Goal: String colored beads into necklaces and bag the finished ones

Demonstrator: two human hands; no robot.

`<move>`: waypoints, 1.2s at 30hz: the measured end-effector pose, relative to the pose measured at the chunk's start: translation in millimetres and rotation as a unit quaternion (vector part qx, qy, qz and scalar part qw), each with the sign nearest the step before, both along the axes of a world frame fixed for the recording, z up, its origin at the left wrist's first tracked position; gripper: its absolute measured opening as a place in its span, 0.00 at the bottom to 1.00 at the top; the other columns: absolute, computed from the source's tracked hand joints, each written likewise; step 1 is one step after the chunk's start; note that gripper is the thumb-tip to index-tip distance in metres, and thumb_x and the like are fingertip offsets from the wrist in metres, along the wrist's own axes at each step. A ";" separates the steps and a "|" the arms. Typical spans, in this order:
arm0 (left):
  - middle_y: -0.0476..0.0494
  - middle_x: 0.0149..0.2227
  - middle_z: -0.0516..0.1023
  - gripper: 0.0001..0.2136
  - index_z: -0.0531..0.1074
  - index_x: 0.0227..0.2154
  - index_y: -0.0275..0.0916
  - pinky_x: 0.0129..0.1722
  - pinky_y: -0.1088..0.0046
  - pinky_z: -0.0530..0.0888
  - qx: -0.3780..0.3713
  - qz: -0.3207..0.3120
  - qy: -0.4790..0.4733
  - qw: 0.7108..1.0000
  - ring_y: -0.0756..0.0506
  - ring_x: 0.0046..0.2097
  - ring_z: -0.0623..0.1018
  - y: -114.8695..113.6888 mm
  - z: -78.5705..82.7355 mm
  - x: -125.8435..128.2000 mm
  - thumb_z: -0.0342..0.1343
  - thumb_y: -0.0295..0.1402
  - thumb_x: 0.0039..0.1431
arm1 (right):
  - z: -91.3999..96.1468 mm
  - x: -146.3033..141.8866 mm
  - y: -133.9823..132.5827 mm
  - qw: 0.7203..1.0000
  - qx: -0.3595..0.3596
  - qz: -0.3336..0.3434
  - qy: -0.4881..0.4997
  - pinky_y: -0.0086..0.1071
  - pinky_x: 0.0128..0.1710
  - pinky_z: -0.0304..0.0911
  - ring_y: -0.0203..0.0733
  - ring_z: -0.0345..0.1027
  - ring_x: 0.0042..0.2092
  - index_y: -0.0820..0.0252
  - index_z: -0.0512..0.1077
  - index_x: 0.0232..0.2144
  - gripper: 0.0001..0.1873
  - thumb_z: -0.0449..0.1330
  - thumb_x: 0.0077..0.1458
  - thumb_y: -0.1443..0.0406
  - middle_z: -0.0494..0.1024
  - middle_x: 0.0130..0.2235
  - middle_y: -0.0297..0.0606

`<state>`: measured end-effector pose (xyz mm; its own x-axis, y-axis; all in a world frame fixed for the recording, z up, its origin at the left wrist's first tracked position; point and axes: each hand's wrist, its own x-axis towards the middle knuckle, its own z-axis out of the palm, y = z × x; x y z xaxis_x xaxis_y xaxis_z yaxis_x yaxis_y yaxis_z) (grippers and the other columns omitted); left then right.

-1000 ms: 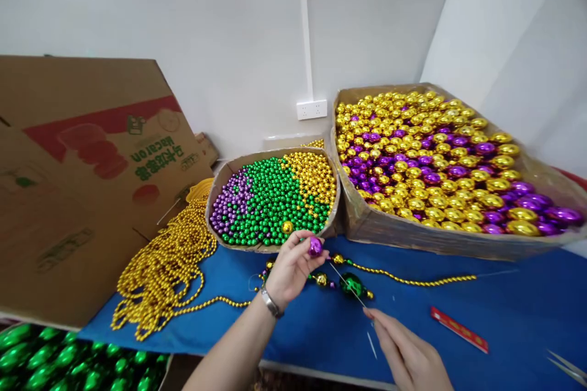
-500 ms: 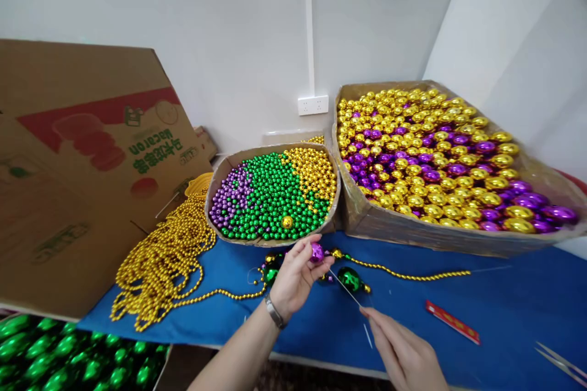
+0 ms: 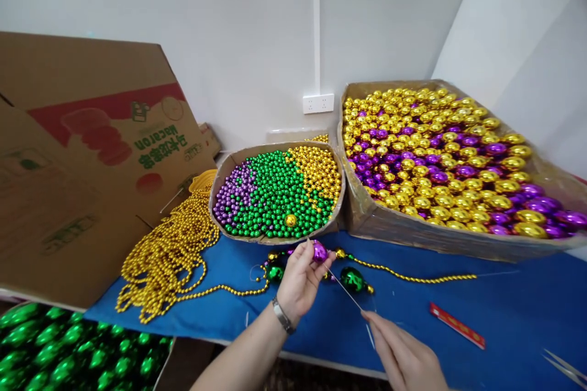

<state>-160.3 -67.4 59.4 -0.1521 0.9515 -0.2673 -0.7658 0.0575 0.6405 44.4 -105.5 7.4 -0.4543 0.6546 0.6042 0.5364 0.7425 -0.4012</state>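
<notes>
My left hand (image 3: pixel 300 281) pinches a shiny purple bead (image 3: pixel 319 251) just in front of the small bead box. My right hand (image 3: pixel 403 357), lower right, pinches the near end of a thin needle (image 3: pixel 345 292) whose tip points up to the purple bead. On the blue cloth (image 3: pixel 504 293) behind my hands lies a partly strung strand with a green bead (image 3: pixel 352 279), another green bead (image 3: pixel 276 273) and a line of small gold beads (image 3: pixel 413 278).
A small cardboard box (image 3: pixel 277 195) holds purple, green and gold beads. A large box (image 3: pixel 452 158) at right holds bigger gold and purple beads. Gold bead strands (image 3: pixel 169 253) pile at left beside flattened cardboard (image 3: pixel 82 158). Green beads (image 3: pixel 68 354) fill a bin bottom left. A red strip (image 3: pixel 457 325) lies right.
The camera view shifted slightly; both hands hold nearly the same pose. The needle tip has come closer to the purple bead in my left hand.
</notes>
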 end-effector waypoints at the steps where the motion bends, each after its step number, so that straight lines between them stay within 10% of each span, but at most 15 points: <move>1: 0.47 0.32 0.76 0.13 0.70 0.34 0.35 0.45 0.67 0.75 -0.001 0.004 -0.001 1.000 0.45 0.40 0.78 -0.6 0.8 0.5 0.63 0.37 0.49 | 0.1 -0.4 -0.2 1.000 0.000 0.002 0.001 0.25 0.35 0.71 0.37 0.76 0.36 0.60 0.72 0.45 0.16 0.47 0.61 0.66 0.81 0.38 0.38; 22: 0.43 0.37 0.74 0.15 0.69 0.36 0.38 0.47 0.64 0.71 0.045 -0.050 0.023 0.997 0.42 0.43 0.77 -16.5 0.9 16.7 0.64 0.36 0.47 | 6.1 -16.3 1.5 0.999 -0.031 -0.016 0.029 0.23 0.36 0.71 0.38 0.77 0.36 0.59 0.72 0.42 0.16 0.46 0.61 0.65 0.81 0.37 0.39; 27: 0.44 0.41 0.73 0.09 0.70 0.38 0.46 0.45 0.64 0.73 0.101 -0.100 0.163 0.976 0.41 0.46 0.76 -14.4 1.4 13.5 0.57 0.39 0.54 | 6.4 -17.8 8.1 0.999 0.001 -0.037 0.031 0.25 0.35 0.72 0.38 0.77 0.35 0.60 0.72 0.42 0.15 0.46 0.61 0.66 0.81 0.36 0.38; 30: 0.41 0.45 0.73 0.12 0.67 0.45 0.46 0.43 0.64 0.74 0.143 -0.061 0.430 0.889 0.41 0.46 0.75 13.7 11.7 -6.7 0.46 0.40 0.61 | 8.4 -14.7 12.1 0.998 0.030 -0.052 0.024 0.26 0.34 0.72 0.38 0.77 0.34 0.61 0.71 0.41 0.15 0.46 0.62 0.65 0.81 0.35 0.39; 31: 0.40 0.45 0.73 0.13 0.66 0.46 0.44 0.45 0.62 0.73 0.144 -0.031 0.551 0.821 0.41 0.47 0.74 28.8 16.6 -17.1 0.44 0.39 0.62 | 8.7 -13.1 13.0 0.997 0.041 -0.060 0.021 0.26 0.33 0.72 0.39 0.77 0.33 0.61 0.72 0.40 0.15 0.45 0.62 0.65 0.81 0.34 0.39; 33: 0.37 0.47 0.71 0.12 0.69 0.44 0.39 0.54 0.56 0.64 0.123 0.001 0.654 0.747 0.38 0.53 0.68 63.3 26.1 -39.8 0.51 0.34 0.58 | 8.2 -9.6 14.3 0.996 0.055 -0.075 0.016 0.25 0.31 0.71 0.39 0.77 0.31 0.61 0.72 0.39 0.16 0.45 0.63 0.64 0.81 0.33 0.40; 34: 0.37 0.46 0.72 0.11 0.70 0.42 0.39 0.54 0.55 0.63 0.088 -0.008 0.742 0.664 0.38 0.53 0.67 80.6 30.1 -50.5 0.50 0.31 0.57 | 7.3 -8.1 14.7 0.995 0.060 -0.079 0.012 0.25 0.31 0.71 0.39 0.77 0.31 0.62 0.72 0.38 0.17 0.45 0.63 0.63 0.81 0.32 0.40; 36: 0.35 0.41 0.74 0.07 0.73 0.35 0.36 0.53 0.52 0.62 0.058 -0.018 0.784 0.618 0.36 0.52 0.68 110.1 35.6 -67.4 0.52 0.25 0.53 | 4.3 -5.9 15.6 0.994 0.067 -0.082 0.006 0.25 0.31 0.71 0.39 0.77 0.31 0.62 0.73 0.37 0.17 0.45 0.63 0.63 0.81 0.32 0.40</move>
